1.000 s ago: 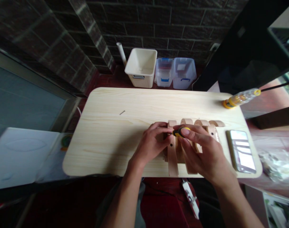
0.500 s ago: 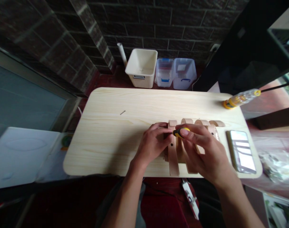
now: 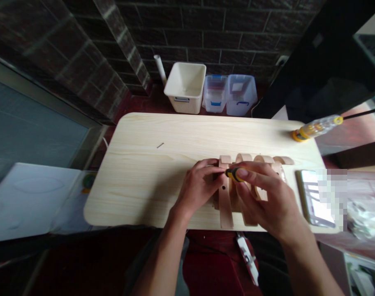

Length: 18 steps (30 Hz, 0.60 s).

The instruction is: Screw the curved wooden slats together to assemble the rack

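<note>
Wall: dark brick (image 3: 206, 24) is seen beyond both hands, past the far edge of the table.
Table: a pale wood-grain top (image 3: 128, 176) with rounded corners is spread under both hands.
Right hand: the driver (image 3: 235, 174), black and yellow, is gripped between thumb and fingers by the right hand (image 3: 267, 189), its working end pointed toward the left fingertips.
Left hand: thumb and fingers of the left hand (image 3: 198, 185) are brought close together at the driver's end; whether anything small is pinched there cannot be told.
Wood piece: the wood piece (image 3: 226, 211), with its curved strips, is set on the table beneath and between the hands, and is partly covered by them. A dark hole (image 3: 223, 187) is seen in the strip just beside the left fingertips.
Nail: a small thin nail or screw (image 3: 160, 145) is laid beyond the left hand and to its left.
Phone: the phone (image 3: 309, 197) is laid face up to the right of the right hand.
Bottle: a clear bottle-like holder (image 3: 317, 128) with a yellow base is placed beyond the right hand, to its right, near the table's far corner.
Bins: a cream bin (image 3: 186, 105) and two clear boxes (image 3: 241, 96) are lined up on the floor beyond the hands.
</note>
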Tool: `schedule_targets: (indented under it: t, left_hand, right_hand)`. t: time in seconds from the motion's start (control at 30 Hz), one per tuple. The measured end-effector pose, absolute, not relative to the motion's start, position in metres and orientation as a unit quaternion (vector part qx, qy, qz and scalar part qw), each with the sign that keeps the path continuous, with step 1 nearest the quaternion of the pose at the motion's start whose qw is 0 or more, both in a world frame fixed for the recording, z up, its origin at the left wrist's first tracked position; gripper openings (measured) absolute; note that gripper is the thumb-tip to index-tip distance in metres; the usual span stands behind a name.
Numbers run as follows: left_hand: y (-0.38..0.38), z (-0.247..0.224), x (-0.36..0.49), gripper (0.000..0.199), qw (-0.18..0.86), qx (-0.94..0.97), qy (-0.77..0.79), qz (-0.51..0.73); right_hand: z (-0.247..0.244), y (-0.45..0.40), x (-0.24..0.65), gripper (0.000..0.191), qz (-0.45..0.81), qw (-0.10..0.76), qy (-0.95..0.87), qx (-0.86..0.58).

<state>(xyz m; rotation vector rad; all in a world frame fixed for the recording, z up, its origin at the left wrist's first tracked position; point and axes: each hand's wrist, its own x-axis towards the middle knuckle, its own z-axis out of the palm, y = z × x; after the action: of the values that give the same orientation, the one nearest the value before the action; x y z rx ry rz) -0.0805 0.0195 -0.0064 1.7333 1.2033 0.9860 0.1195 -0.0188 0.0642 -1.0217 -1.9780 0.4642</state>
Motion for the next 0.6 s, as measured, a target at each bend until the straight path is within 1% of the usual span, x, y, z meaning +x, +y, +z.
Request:
schedule_targets:
  t: [0.2,0.4,0.6]
  left_hand:
    - [0.0197,-0.0060,-0.0794,0.019,0.398,0.678,0.470,0.401]
    - [0.0184,-0.0049,-0.0764,0.021,0.387,0.679,0.473,0.406]
    - [0.0172,-0.0033,-0.0744,0.018,0.402,0.666,0.487,0.398]
  right_hand:
    - [0.0630,-0.0179,0.1183,0.065,0.222,0.419,-0.788,-0.392]
    - [0.0612,-0.0150,0.1186,0.064,0.198,0.432,-0.788,-0.392]
    - [0.0615,-0.0124,0.1183,0.064,0.184,0.440,-0.789,-0.387]
